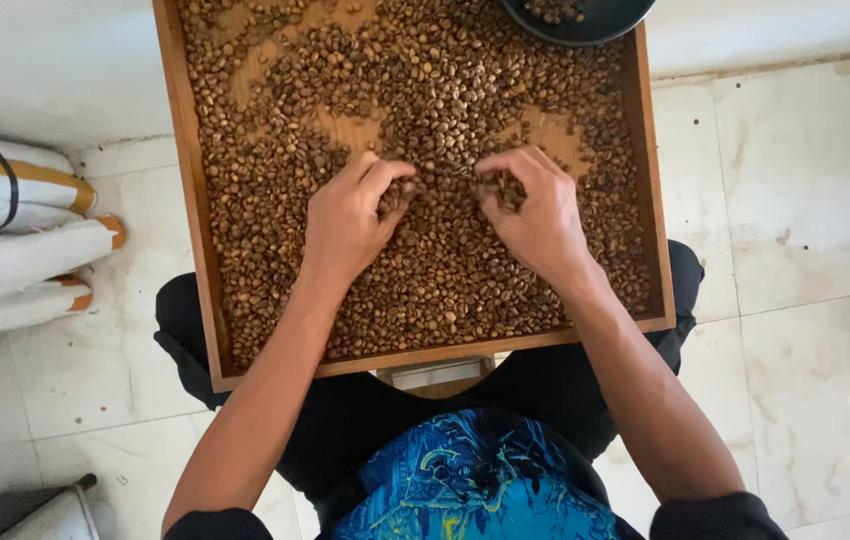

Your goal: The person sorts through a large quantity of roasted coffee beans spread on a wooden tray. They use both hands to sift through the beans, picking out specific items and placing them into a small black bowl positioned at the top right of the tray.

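A wooden tray (197,230) rests across my lap, spread with brown coffee beans (445,270) and a few bare patches of wood near the top. My left hand (350,215) lies palm down in the middle of the tray, fingers curled around a small clump of beans. Just to its right, my right hand (535,210) does the same, its fingers bent over another clump. The two hands are a short gap apart, fingertips pointing toward each other.
A dark round bowl (585,22) holding some beans sits on the tray's top right corner. White sacks with yellow and black stripes (15,230) lie on the pale tiled floor (795,250) at left. My legs in black trousers are under the tray.
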